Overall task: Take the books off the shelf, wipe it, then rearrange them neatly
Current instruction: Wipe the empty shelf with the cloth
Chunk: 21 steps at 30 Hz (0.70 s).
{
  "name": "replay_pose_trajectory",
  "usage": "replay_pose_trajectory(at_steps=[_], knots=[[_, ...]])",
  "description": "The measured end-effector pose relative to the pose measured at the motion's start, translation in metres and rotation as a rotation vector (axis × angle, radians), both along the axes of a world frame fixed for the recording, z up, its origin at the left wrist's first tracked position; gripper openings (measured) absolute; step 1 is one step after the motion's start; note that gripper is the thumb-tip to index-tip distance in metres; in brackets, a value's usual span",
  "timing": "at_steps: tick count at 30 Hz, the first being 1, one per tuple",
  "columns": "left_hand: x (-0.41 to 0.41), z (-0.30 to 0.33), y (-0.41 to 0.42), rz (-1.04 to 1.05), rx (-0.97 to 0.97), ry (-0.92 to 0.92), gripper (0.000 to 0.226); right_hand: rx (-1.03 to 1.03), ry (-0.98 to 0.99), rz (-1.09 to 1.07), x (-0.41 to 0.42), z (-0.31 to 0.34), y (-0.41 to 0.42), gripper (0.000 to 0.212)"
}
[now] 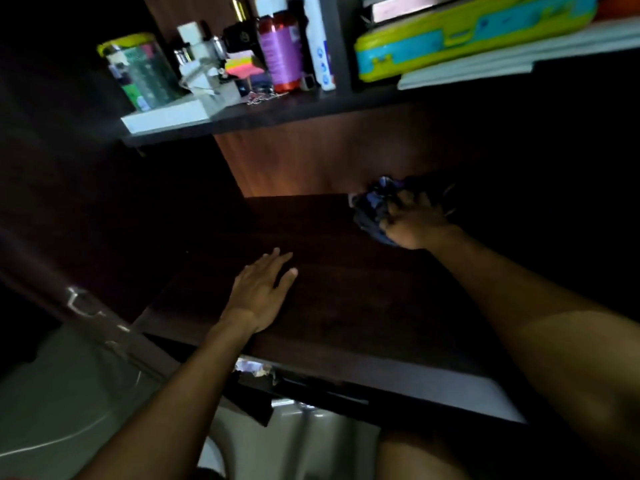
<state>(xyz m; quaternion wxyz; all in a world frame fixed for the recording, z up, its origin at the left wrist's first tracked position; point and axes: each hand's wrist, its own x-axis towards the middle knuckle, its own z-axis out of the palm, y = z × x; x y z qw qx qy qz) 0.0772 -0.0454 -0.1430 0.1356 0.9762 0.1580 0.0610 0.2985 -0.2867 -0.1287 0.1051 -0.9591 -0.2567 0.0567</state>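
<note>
Gripping a crumpled dark blue cloth, right hand pressed at the back of a dark wooden shelf, left hand laid flat, fingers straight, near the front edge.

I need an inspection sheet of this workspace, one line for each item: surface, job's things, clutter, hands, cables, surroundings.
Surface: dark wooden shelf, no books on it, dimly lit.
Job's things: crumpled blue cloth at the back of the shelf; no books clearly seen.
Clutter: on the upper shelf, a yellow-lidded jar, purple bottle, white bottle, sticky notes, yellow-and-blue case.
Hands: right hand grips the cloth; left hand rests flat on the shelf, fingers straight.
Cables: nothing seen.
Surroundings: brown back panel; pale floor below.
</note>
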Motion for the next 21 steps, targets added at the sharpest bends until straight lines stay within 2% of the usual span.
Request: replay_pose_trajectory(at_steps=[1, 3, 5, 9, 12, 14, 16, 17, 19, 21], knots=[[0.001, -0.001, 0.0, -0.006, 0.01, -0.003, 0.056, -0.036, -0.032, 0.052, -0.016, -0.002, -0.001, 0.067], [0.002, -0.002, 0.002, -0.004, 0.022, 0.011, 0.063, -0.077, -0.15, 0.286, -0.064, -0.006, -0.007, 0.084], [0.002, 0.0, 0.003, 0.005, 0.019, 0.011, 0.071, -0.072, -0.134, 0.489, -0.121, -0.007, -0.019, 0.093], [0.0, 0.002, -0.008, 0.026, 0.029, 0.01, 0.056, -0.073, -0.084, 0.727, -0.167, -0.01, -0.047, 0.079], [0.004, 0.014, -0.002, 0.009, 0.082, 0.079, 0.055, 0.039, -0.153, 0.774, -0.158, -0.009, -0.053, 0.067], [0.012, 0.032, 0.019, -0.045, 0.007, 0.128, 0.063, 0.129, -0.191, 0.752, -0.139, -0.01, -0.052, 0.053], [0.014, 0.039, 0.038, -0.066, -0.034, 0.073, 0.074, 0.19, -0.174, 0.71, -0.113, -0.011, -0.049, 0.049], [0.011, 0.035, 0.044, -0.063, -0.015, 0.034, 0.071, 0.206, -0.167, 0.688, -0.101, -0.011, -0.048, 0.049], [0.01, 0.016, 0.051, -0.033, 0.021, -0.05, 0.062, 0.16, -0.183, 0.659, -0.066, -0.013, -0.04, 0.046], [0.017, 0.003, 0.055, 0.021, 0.01, -0.038, 0.059, 0.036, -0.254, 0.663, -0.027, -0.011, -0.026, 0.034]])
